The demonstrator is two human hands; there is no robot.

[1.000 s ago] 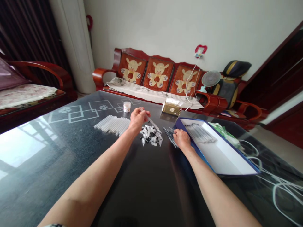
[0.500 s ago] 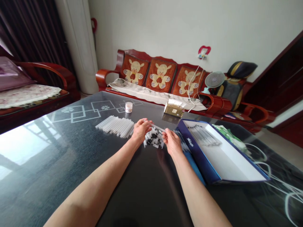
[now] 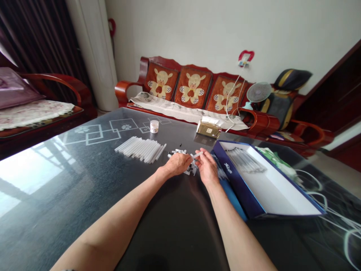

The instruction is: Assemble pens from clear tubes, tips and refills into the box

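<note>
Pale tube (image 3: 197, 154) pinched by right hand (image 3: 208, 168); left hand (image 3: 178, 163), grip unclear, partly hides parts pile (image 3: 193, 168); box (image 3: 239, 178) alongside.

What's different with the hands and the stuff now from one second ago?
The right hand has moved left from beside the blue box and now holds a whitish tube. The left hand, which held a tube up before, has moved right, over the pile of small pieces; whether it touches the tube is unclear. The row of tubes, small tub and tissue box stayed put.
</note>
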